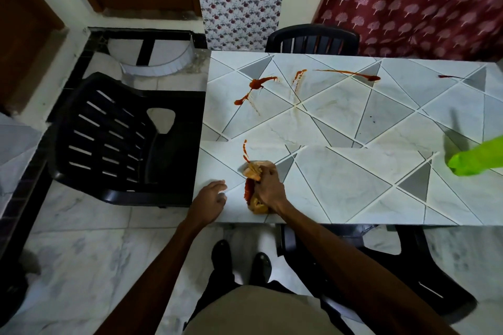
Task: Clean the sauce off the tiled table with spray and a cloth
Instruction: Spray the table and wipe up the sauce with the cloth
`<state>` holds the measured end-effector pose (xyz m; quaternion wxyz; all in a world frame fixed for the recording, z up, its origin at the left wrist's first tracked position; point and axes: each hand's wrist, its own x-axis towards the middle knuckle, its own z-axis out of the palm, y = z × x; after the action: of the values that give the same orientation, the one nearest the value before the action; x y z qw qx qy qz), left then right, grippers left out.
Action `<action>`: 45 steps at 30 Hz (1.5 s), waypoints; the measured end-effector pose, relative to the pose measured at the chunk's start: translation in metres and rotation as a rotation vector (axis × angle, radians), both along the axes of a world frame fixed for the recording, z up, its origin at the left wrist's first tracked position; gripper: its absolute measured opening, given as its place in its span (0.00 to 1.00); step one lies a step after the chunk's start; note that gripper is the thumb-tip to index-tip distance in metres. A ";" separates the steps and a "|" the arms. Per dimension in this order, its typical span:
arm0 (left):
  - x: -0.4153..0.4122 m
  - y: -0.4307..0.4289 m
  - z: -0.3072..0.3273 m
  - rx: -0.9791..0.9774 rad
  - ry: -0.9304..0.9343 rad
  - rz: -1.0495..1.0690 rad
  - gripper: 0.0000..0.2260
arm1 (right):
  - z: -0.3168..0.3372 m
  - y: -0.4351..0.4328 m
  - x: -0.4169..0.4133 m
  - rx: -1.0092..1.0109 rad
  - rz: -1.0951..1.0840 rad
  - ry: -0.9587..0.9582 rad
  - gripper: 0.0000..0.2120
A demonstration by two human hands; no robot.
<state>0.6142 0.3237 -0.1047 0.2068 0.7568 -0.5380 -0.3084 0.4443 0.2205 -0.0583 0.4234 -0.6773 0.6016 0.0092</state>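
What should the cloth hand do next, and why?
Probably push the cloth straight ahead over the thin streak just beyond it. The right hand grips the cloth, smeared red, near the front edge of the table, and that streak is the nearest sauce; the bigger splashes lie farther back.

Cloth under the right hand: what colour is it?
The cloth is orange-tan, smeared with red sauce; the head view shows it best.

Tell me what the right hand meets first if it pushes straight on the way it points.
Probably the thin sauce streak just ahead of the cloth that the right hand grips, though the exact line is hard to judge.
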 end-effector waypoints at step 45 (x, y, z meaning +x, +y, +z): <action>0.040 -0.023 0.011 0.069 0.224 0.046 0.08 | 0.050 -0.043 -0.023 -0.216 0.053 -0.218 0.15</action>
<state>0.6540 0.3010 -0.0935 0.2463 0.7365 -0.4829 -0.4045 0.4214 0.1777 -0.0085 0.4104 -0.7317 0.5313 -0.1179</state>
